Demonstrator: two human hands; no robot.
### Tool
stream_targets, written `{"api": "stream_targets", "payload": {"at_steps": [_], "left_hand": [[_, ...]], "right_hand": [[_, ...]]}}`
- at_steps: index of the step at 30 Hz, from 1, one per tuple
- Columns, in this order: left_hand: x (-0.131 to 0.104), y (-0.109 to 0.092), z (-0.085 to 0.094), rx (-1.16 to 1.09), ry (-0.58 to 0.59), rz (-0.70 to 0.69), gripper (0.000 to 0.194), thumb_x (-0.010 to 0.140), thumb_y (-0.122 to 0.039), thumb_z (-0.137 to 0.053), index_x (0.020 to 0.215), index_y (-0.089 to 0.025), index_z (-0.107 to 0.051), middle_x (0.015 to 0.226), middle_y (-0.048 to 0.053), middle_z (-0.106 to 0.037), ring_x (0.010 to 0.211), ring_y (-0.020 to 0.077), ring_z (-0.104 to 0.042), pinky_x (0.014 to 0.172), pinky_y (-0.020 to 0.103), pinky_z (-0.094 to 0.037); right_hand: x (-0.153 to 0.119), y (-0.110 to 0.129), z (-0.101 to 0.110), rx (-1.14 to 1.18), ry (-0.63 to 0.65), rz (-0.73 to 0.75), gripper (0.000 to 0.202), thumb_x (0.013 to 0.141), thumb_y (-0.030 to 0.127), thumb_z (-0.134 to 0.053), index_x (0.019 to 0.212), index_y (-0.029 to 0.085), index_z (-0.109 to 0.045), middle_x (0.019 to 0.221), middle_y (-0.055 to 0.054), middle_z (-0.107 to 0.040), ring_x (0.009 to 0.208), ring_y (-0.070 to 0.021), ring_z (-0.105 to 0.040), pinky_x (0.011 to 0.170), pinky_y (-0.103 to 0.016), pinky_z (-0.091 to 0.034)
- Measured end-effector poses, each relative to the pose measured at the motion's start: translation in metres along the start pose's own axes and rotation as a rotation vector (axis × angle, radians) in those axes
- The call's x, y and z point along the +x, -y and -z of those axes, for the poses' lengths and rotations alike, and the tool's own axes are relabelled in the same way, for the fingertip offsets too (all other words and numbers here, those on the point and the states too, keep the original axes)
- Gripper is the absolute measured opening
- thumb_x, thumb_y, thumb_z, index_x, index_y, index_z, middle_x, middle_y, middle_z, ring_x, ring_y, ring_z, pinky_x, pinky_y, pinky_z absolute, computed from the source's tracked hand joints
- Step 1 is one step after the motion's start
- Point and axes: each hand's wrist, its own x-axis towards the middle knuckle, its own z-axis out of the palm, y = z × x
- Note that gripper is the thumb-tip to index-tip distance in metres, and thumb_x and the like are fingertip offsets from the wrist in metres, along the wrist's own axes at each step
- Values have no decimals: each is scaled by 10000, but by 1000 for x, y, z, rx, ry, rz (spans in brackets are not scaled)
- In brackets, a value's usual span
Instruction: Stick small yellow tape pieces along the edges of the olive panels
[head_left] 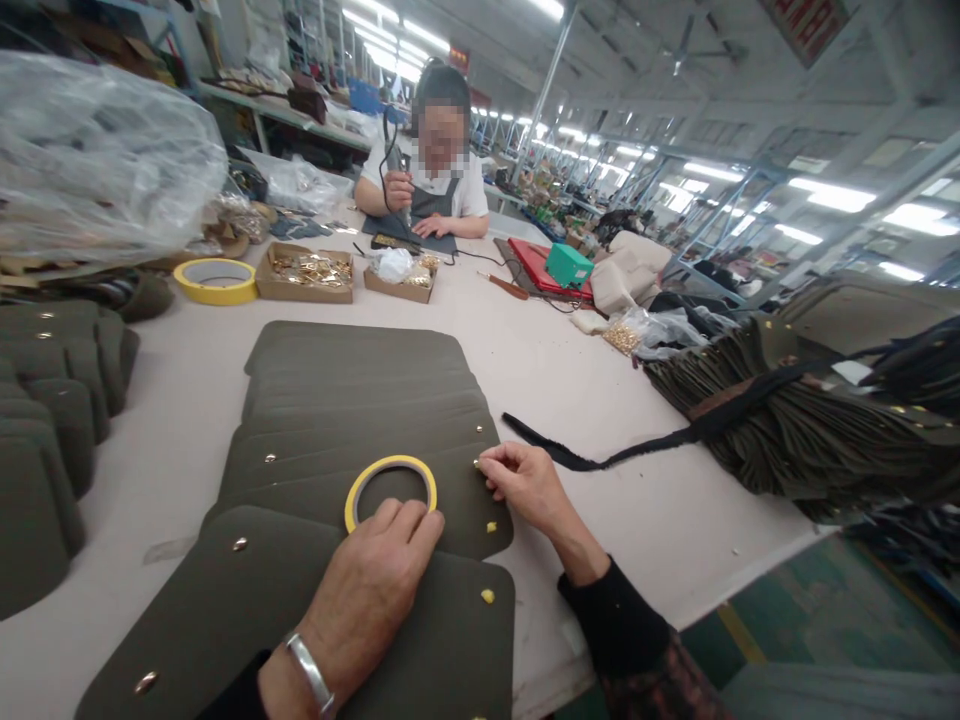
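Note:
Several olive-green panels point(352, 400) lie in an overlapping row in front of me, with rounded corners and shiny metal studs point(240, 544) near their edges. My left hand point(375, 590) is closed on the near rim of a yellow tape roll point(391, 462), which rests over the panels. Thumb and fingers of my right hand point(523, 485) are pinched together over the right edge of a panel, at a small bright spot. What they pinch is too small to tell. Nearer to me, small yellow tape bits point(488, 597) cover spots along the right edges.
Across the table point(540, 350) a person point(427, 160) holds a corded tool. Boxes of gold metal parts point(307, 270) stand beside another yellow tape roll point(215, 282). More panels point(45, 430) lie left; a strap-tied stack point(757, 410) and black strip point(600, 462) lie right.

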Motion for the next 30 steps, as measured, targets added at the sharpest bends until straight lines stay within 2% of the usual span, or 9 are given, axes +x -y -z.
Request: {"api": "stream_targets", "payload": {"at_steps": [8,12,17,20,22,23,25,28,30], "left_hand": [[0,-1,-4,-26,-20,15,124,864,-97,-544,922,-203,-572,850,19,-569,768,211,-497,674,355,-447],[1,0,-3,-34,-9,22,117,877,-106,-527,915,-207,-573,843,21,-561,778,212,-492,685,354,-440],[1,-2,-1,-39,9,30,125,891,-113,-497,900,-207,-580,839,25,-562,774,211,-490,686,353,-438],[0,-2,5,-85,36,40,118,895,-133,-497,921,-207,-585,866,31,-573,805,207,-504,717,349,-450],[0,-1,11,-148,65,50,106,884,-166,-535,966,-212,-583,912,36,-585,852,210,-516,751,352,-464],[0,0,14,-184,83,57,130,870,-181,-566,994,-217,-580,939,37,-589,879,215,-520,768,355,-470],[-1,3,21,-255,120,67,208,835,-194,-622,1033,-231,-572,983,35,-594,920,222,-525,787,360,-480],[-2,6,28,-332,168,62,255,807,-171,-650,1036,-247,-571,1005,25,-597,946,224,-529,798,362,-482],[-2,8,29,-342,187,57,248,801,-167,-658,1020,-250,-575,1000,21,-598,943,225,-530,808,373,-476]], "right_hand": [[7,12,-6,-418,-17,197,143,773,143,-580,729,177,-711,689,-11,-710,642,-141,-641,608,-235,-445],[9,12,-5,-488,-9,209,135,793,148,-576,757,176,-703,685,-13,-702,644,-140,-634,610,-232,-427],[15,15,-1,-553,79,173,125,814,169,-583,734,182,-679,678,-5,-683,629,-136,-611,586,-226,-395],[16,20,1,-692,73,207,75,836,228,-611,847,199,-679,668,-7,-667,632,-159,-604,595,-248,-385],[14,21,4,-721,14,226,184,843,287,-635,1006,204,-652,632,6,-642,608,-172,-595,599,-261,-393],[12,20,6,-699,-21,250,220,852,302,-633,1048,203,-634,632,10,-636,605,-171,-593,607,-264,-404],[6,17,10,-627,-48,358,147,890,279,-586,1007,204,-636,695,-4,-648,657,-166,-605,655,-267,-439],[-1,10,13,-633,40,587,163,933,197,-494,903,197,-653,857,-60,-668,823,-181,-621,769,-287,-472],[-3,7,11,-736,102,661,201,944,169,-461,928,180,-661,886,-90,-665,872,-205,-616,802,-314,-479]]}}
